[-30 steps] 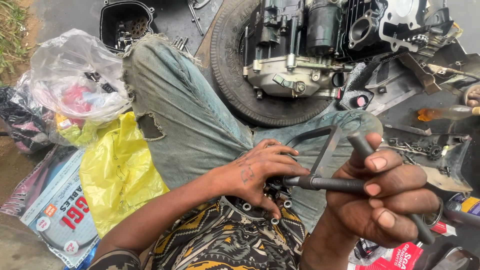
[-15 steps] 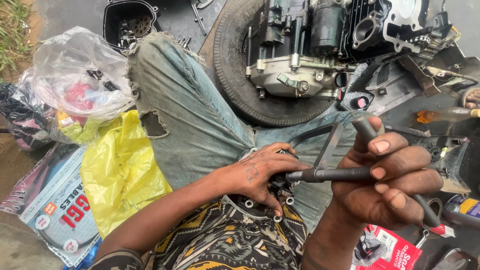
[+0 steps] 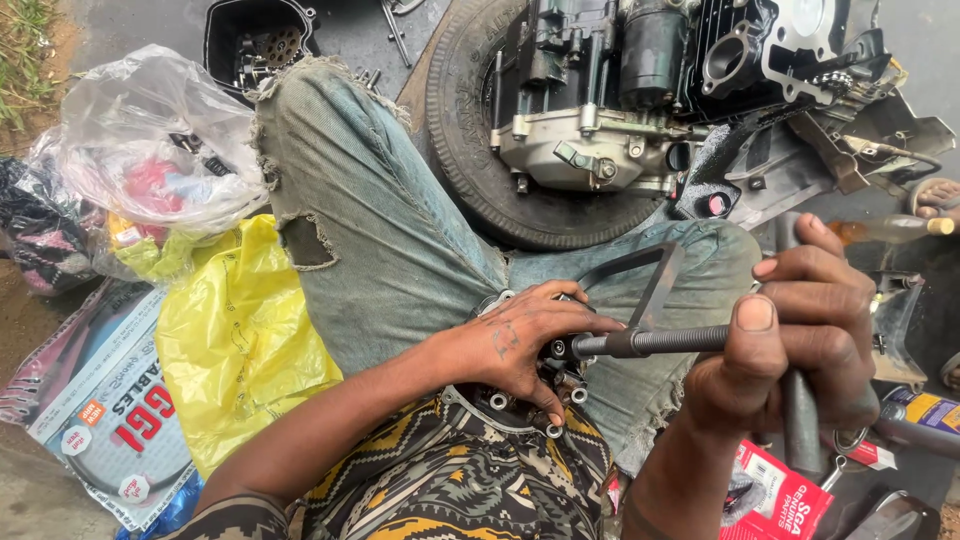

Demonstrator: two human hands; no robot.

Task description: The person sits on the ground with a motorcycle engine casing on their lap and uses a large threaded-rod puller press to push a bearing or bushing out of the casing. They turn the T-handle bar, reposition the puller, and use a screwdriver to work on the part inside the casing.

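I'm holding a small metal part point(image 3: 540, 385) down in my lap w/ my left hand point(image 3: 520, 340), fingers curled over it, so most of it is hidden; I can only make out round bolt holes along its lower rim. My right hand point(image 3: 800, 350) is gripping a T-wrench point(image 3: 650, 342), fist closed round the handle, thumb pressing on the shaft, which is running flat across to the part. The socket end is sitting right at my left fingertips, touching the part as far as I can tell.

Step in hand, I'd say: working a bolt on that part w/ the wrench. Whether it's going in or coming out, can't tell.

Next move, as I judge it, is calling for keeping the shaft square to the bolt and the left hand clamping hard, since the part is resting only on my jeans point(image 3: 400, 240).

The engine point(image 3: 620, 110) is lying on a tyre point(image 3: 470, 150) beyond my knees; yellow bag point(image 3: 240, 340) at my left thigh.
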